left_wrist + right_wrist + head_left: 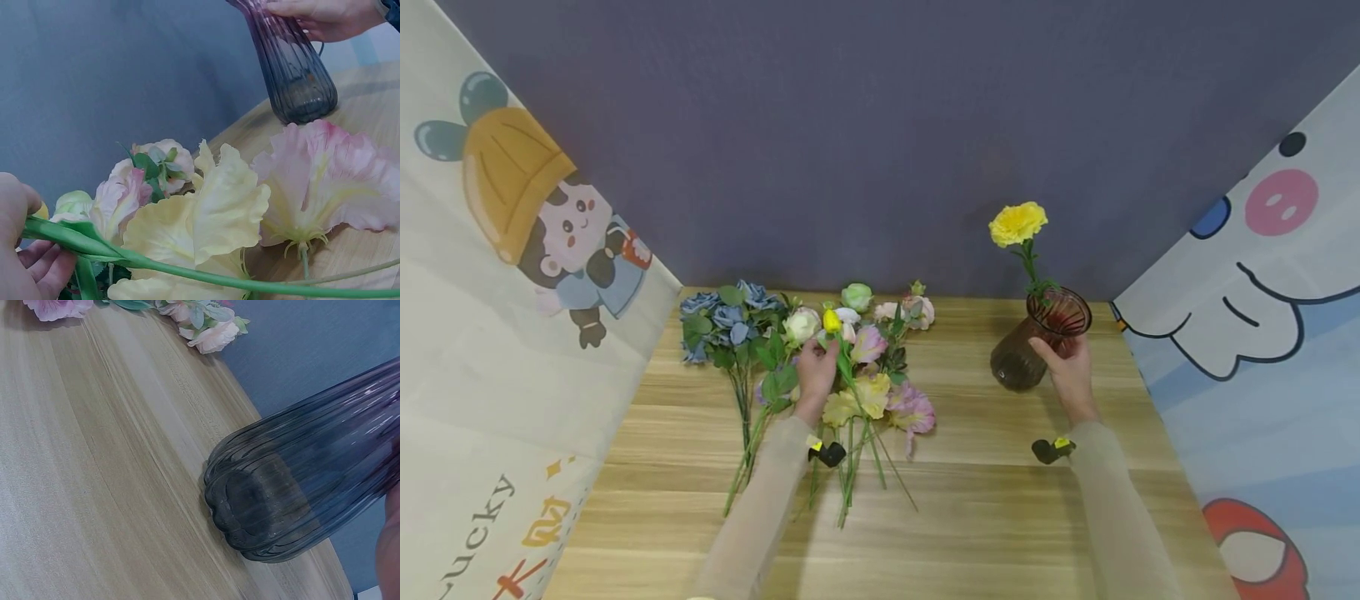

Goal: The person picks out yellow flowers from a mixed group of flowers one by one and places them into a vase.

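Observation:
My left hand (817, 375) pinches an artificial yellow tulip (832, 321) just below its bud, over the pile of flowers. In the left wrist view its green stem (206, 278) runs from the fingers toward the lower right. My right hand (1070, 375) grips a ribbed glass vase (1018, 358) near its neck. The vase tilts, mouth toward the right, its base by the table. A yellow carnation (1018, 224) stands out of its mouth. Beneath my left hand lie a pale yellow flower (872, 395) and a pink-purple flower (912, 408).
Blue roses (730, 321) lie at the left of the wooden table (970, 500), stems toward me. A white rose (802, 324), a green bud (857, 297) and pale pink roses (919, 312) lie near the back edge. A dark partition (865, 150) stands behind; printed cloths hang on both sides.

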